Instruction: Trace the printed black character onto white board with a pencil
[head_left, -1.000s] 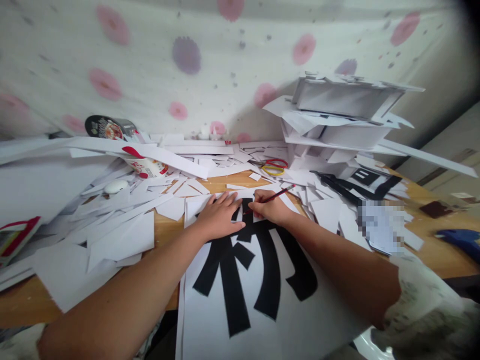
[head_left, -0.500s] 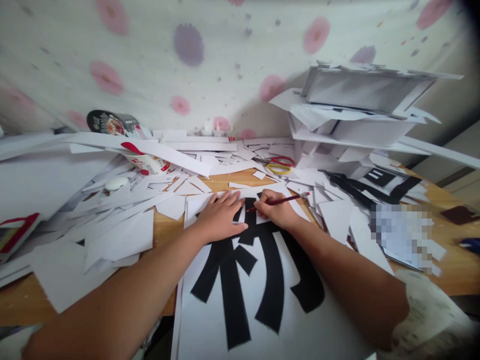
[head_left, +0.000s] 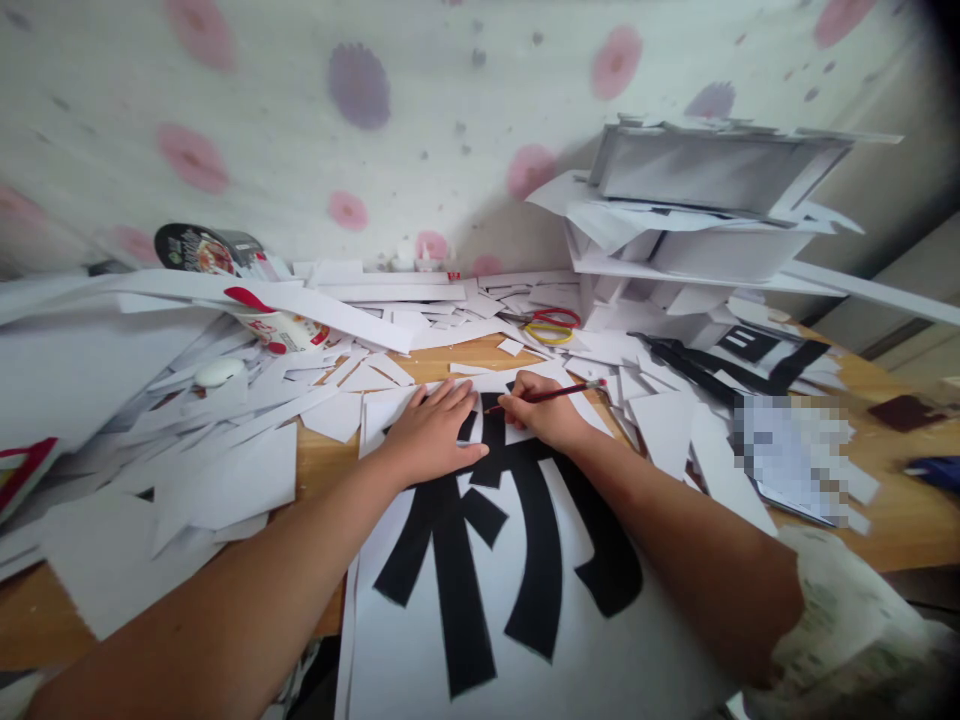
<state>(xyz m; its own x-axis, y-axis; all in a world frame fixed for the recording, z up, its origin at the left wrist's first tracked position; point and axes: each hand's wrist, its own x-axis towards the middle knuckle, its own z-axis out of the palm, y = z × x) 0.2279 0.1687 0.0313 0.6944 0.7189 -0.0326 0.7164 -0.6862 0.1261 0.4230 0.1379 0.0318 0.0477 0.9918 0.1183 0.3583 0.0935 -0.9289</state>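
A large black cut-out character (head_left: pixel 465 600) lies on a white sheet (head_left: pixel 600 670) in front of me. My left hand (head_left: pixel 433 432) rests flat on the character's upper left, fingers spread, pressing on it. In my right hand (head_left: pixel 544 408) is a dark red pencil (head_left: pixel 564 392), gripped near its point. The pencil tip touches or hovers just over the character's upper stroke, close to my left fingertips; which of the two I cannot tell. Both hands cover the upper parts of the character.
White paper scraps (head_left: pixel 240 470) cover the left of the wooden table (head_left: pixel 450 357). Behind are a paper cup (head_left: pixel 289 332) and scissors (head_left: pixel 553 325). At the right stand stacked white boxes (head_left: pixel 690 175), black cut-outs (head_left: pixel 772 365) and a blurred-out flat object (head_left: pixel 791 450).
The view has shifted slightly, so most things sit a little further left. My right hand and the pencil have moved slightly along the upper stroke. My left hand stays on the character.
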